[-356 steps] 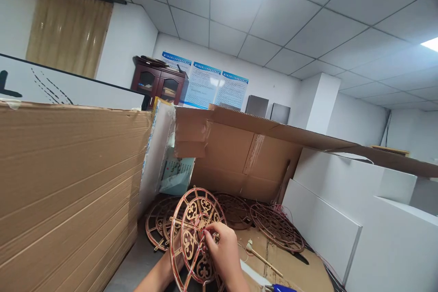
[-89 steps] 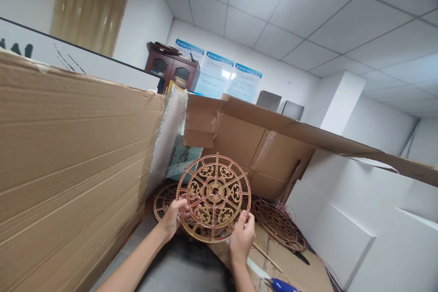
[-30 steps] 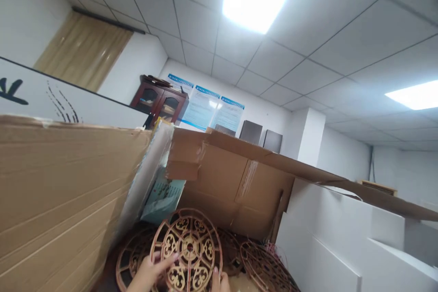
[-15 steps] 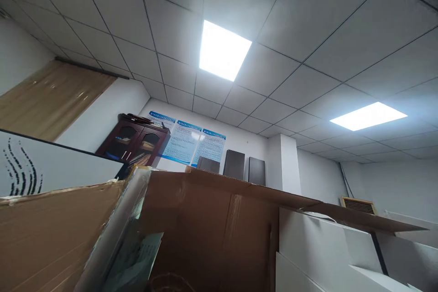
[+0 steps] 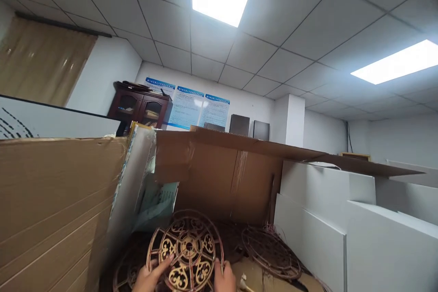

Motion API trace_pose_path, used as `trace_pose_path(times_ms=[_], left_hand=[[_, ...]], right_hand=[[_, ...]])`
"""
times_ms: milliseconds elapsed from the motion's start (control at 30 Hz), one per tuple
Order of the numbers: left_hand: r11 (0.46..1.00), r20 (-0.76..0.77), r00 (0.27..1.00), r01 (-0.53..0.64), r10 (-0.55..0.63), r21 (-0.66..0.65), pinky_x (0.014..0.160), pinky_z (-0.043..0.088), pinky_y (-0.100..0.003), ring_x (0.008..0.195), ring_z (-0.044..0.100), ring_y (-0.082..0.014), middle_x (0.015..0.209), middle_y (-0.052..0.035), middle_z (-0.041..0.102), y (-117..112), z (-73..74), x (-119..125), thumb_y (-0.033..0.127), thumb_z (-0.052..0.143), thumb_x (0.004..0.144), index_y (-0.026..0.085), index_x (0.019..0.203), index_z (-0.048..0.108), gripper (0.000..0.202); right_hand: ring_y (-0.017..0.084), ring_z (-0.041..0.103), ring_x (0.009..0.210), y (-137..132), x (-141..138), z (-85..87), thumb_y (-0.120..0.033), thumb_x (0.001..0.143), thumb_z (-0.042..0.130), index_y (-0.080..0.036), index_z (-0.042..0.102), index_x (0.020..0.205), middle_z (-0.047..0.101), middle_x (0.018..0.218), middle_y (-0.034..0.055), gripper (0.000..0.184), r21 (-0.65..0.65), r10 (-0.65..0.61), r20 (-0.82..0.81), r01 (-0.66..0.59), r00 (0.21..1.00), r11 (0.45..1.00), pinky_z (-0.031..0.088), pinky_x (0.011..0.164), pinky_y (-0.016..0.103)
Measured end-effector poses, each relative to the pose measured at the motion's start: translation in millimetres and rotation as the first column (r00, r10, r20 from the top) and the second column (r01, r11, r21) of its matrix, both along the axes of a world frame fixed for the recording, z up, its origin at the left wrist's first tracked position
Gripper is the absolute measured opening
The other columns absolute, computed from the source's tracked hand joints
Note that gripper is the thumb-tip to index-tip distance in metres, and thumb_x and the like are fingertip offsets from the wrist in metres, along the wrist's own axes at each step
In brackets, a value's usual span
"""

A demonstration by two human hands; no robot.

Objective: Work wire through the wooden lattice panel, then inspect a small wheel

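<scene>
Both my hands hold a round openwork metal panel (image 5: 189, 246), reddish brown at the rim with gold scroll patterns and a ringed centre. It is tilted up toward me. My left hand (image 5: 152, 277) grips its left side, with the thumb over the front. My right hand (image 5: 225, 278) is closed on the right rim. A second rim shows behind it, and whether this is a separate panel I cannot tell. Another dark round openwork panel (image 5: 272, 251) lies to the right on cardboard. More dark ring shapes (image 5: 128, 264) lie at the left, partly hidden by my left hand.
Tall cardboard walls stand at left (image 5: 51, 200) and at the back (image 5: 219, 182). White boards (image 5: 325, 200) rise on the right. A pale panel edge (image 5: 132, 178) and a greenish sheet (image 5: 160, 200) stand at the left corner. A dark wooden cabinet (image 5: 140, 107) is beyond.
My view has tilted down, so the ceiling lights sit higher. My hands and the round panel have come into view at the bottom, along with the panels lying around.
</scene>
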State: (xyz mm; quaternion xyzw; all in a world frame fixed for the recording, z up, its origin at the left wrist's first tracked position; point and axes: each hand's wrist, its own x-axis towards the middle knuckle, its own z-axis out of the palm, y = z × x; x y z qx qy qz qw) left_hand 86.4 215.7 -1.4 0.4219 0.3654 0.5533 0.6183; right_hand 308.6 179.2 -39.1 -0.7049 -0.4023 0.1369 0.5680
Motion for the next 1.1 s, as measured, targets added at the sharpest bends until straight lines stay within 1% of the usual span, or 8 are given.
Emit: trace_pose_path(times_ms=[100,167,267,467,600,767,900,1100], left_hand=[[1.000,0.026,1.000,-0.016,0.016,-0.009,0.065,0.061,-0.035,0.084,0.073,-0.0327,0.083,-0.0110,0.075,-7,4.2,1,0.048,0.099,0.033,0.016,0.080,0.066,0.065],[0.999,0.041,0.999,-0.008,0.009,-0.034,0.060,0.060,-0.032,0.076,0.073,-0.0297,0.079,-0.0110,0.074,-10,5.9,1,0.044,0.099,0.033,0.014,0.080,0.065,0.065],[0.998,0.061,0.998,-0.011,0.014,-0.055,0.056,0.058,-0.029,0.070,0.071,-0.0262,0.079,-0.0121,0.073,-13,8.6,-1,0.039,0.100,0.034,0.012,0.083,0.066,0.065],[0.992,0.073,0.995,-0.054,0.062,-0.110,0.055,0.059,-0.031,0.069,0.072,-0.0282,0.078,-0.0127,0.073,-14,12.9,0,0.032,0.097,0.042,0.013,0.083,0.064,0.056],[0.996,0.054,0.997,-0.055,0.059,-0.073,0.056,0.060,-0.032,0.069,0.072,-0.0293,0.072,-0.0110,0.071,-16,12.8,1,0.032,0.095,0.047,0.014,0.080,0.063,0.049],[0.998,0.072,0.997,-0.033,0.037,-0.061,0.054,0.059,-0.032,0.067,0.072,-0.0289,0.073,-0.0112,0.071,-23,19.1,1,0.031,0.095,0.046,0.013,0.080,0.065,0.048],[0.997,0.064,0.997,-0.037,0.041,-0.072,0.054,0.060,-0.031,0.069,0.072,-0.0284,0.073,-0.0110,0.071,-25,21.6,1,0.029,0.094,0.049,0.013,0.079,0.064,0.045],[0.998,0.075,0.997,-0.026,0.030,-0.048,0.052,0.060,-0.032,0.065,0.071,-0.0265,0.075,-0.0107,0.072,-23,15.7,1,0.028,0.093,0.051,0.013,0.079,0.064,0.043]], right_hand=[[0.038,0.071,0.093,8,6,-7.3,-0.040,0.092,0.044,-0.023,0.058,0.079,0.073,0.089,0.0178,0.026,0.007,0.037,0.008,-0.037,0.999,0.999,0.049,0.080,0.041],[0.039,0.070,0.095,10,7,-9.8,-0.041,0.093,0.040,-0.022,0.057,0.081,0.073,0.092,0.0196,0.028,0.005,0.046,0.030,-0.046,0.998,0.999,0.048,0.080,0.042],[0.039,0.070,0.096,8,5,-8.5,-0.040,0.094,0.039,-0.021,0.057,0.084,0.073,0.092,0.0204,0.029,-0.066,0.046,0.063,-0.042,0.997,0.997,0.048,0.080,0.040],[0.035,0.071,0.100,0,0,1.2,-0.034,0.100,0.038,-0.016,0.061,0.094,0.073,0.100,0.0207,0.030,-0.131,0.035,0.123,-0.019,0.992,0.991,0.049,0.082,0.036],[0.036,0.070,0.104,-2,0,4.0,-0.034,0.101,0.037,-0.013,0.064,0.098,0.073,0.105,0.0216,0.034,-0.153,0.054,0.122,-0.035,0.991,0.988,0.049,0.086,0.037],[0.036,0.067,0.113,-6,-1,6.0,-0.034,0.103,0.037,-0.006,0.063,0.115,0.071,0.112,0.0252,0.041,-0.187,0.053,0.113,-0.031,0.992,0.982,0.048,0.091,0.037],[0.036,0.067,0.113,-10,-3,10.7,-0.034,0.104,0.037,-0.006,0.065,0.113,0.071,0.112,0.0249,0.041,-0.213,0.067,0.121,-0.040,0.990,0.976,0.048,0.090,0.036],[0.036,0.069,0.107,-15,-4,16.4,-0.033,0.103,0.039,-0.008,0.066,0.108,0.073,0.106,0.0227,0.037,-0.206,0.048,0.138,-0.018,0.989,0.978,0.048,0.085,0.035]])
